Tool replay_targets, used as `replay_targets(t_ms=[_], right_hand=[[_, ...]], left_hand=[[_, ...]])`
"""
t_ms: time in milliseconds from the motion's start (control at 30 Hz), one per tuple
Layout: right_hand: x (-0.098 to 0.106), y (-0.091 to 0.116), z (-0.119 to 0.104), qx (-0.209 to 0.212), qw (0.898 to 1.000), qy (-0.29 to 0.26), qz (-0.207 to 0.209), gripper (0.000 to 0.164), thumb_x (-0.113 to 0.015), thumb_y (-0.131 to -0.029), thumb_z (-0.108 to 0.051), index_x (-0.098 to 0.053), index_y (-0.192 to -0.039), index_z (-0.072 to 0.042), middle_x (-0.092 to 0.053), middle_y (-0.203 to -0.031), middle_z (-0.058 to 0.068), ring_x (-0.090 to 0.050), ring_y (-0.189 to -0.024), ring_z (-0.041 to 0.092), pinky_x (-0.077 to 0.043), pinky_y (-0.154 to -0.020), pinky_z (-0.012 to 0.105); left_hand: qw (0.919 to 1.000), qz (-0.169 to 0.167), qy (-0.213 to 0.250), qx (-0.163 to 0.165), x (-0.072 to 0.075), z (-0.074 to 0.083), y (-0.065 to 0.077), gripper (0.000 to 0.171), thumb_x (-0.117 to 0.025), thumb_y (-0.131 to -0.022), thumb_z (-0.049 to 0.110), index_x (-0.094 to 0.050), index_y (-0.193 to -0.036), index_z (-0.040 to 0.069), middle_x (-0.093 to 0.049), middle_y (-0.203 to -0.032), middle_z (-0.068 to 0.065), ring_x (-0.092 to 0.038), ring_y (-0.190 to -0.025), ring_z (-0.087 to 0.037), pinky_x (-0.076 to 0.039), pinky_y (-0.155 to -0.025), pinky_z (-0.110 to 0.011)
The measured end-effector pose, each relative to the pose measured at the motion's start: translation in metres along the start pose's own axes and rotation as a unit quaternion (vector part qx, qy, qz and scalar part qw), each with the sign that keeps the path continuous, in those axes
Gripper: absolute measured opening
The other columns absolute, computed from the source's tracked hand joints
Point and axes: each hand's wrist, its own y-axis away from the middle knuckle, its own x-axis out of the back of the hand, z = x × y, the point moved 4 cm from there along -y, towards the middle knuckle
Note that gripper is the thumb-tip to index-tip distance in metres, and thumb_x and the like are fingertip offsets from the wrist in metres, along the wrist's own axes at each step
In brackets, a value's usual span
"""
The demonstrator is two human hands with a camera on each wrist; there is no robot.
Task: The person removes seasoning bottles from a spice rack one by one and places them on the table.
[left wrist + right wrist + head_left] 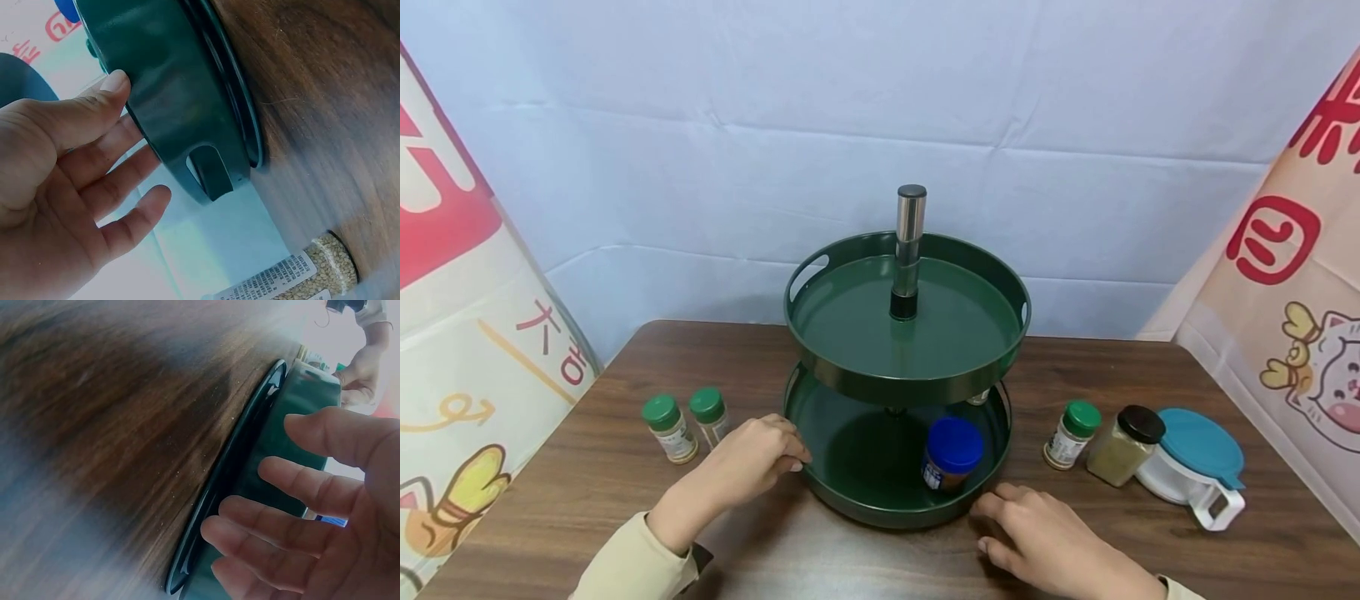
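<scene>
Dark green with a metal post (910,217), a two-tier round stand (904,388) sits in the middle of a brown wood-grain table (820,575). The left hand (748,461) is at the left side of the lower tray (895,518); the thumb lies against the rim and the first fingers pass behind its edge, pinching it lightly, while the little finger is free. The right hand (1045,533) is at the tray's front right, its fingers (275,531) apart and extended along the outer wall; whether they all touch it I cannot tell. Inside that tray, towards the right, a blue-lidded jar (952,454) stands upright, and behind it a small container (978,398) shows only in part beneath the upper tray (850,317). Two green-capped bottles (670,429) stand side by side beyond the left hand. To the right of the stand come another green-capped bottle (1071,435), a black-capped jar (1122,450) and a white pot (1176,477) with a teal lid (1198,448) and a handle. Pale blue cloth (760,192) hangs behind, between printed sheets (1300,275) on either side.
</scene>
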Motion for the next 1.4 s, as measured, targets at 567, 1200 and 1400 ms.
replay_targets(t_ms=[567,1200,1400], right_hand=[[0.023,0.013,0.031,-0.063,0.996,0.042,0.048,0.020,-0.071,-0.082,-0.023,-0.062,-0.097,-0.013,-0.049,-0.078,-0.007,-0.042,-0.058,0.003,-0.035,-0.048,0.026],[0.035,0.007,0.066,-0.183,0.980,0.043,0.060,0.021,-0.070,-0.082,-0.021,-0.059,-0.096,-0.010,-0.053,-0.074,-0.003,-0.048,-0.054,0.012,-0.037,-0.046,0.033],[0.035,0.007,0.066,-0.181,0.980,0.044,0.064,0.025,-0.070,-0.082,-0.022,-0.060,-0.100,-0.008,-0.054,-0.075,-0.002,-0.050,-0.056,0.012,-0.038,-0.047,0.033]], left_hand=[[0.9980,-0.056,0.015,0.025,-0.010,0.036,-0.011,0.028,-0.072,-0.082,0.027,-0.069,-0.105,0.011,-0.062,-0.097,0.001,-0.058,-0.088,-0.018,-0.046,-0.070,-0.042],[0.9938,-0.044,0.100,-0.019,-0.029,0.077,-0.024,0.014,-0.068,-0.084,0.006,-0.069,-0.097,0.013,-0.062,-0.091,0.006,-0.059,-0.081,-0.002,-0.045,-0.067,-0.013],[0.9955,-0.044,0.082,-0.020,-0.031,0.077,-0.025,0.017,-0.067,-0.084,0.004,-0.070,-0.096,0.016,-0.063,-0.090,0.008,-0.059,-0.081,-0.002,-0.045,-0.066,-0.013]])
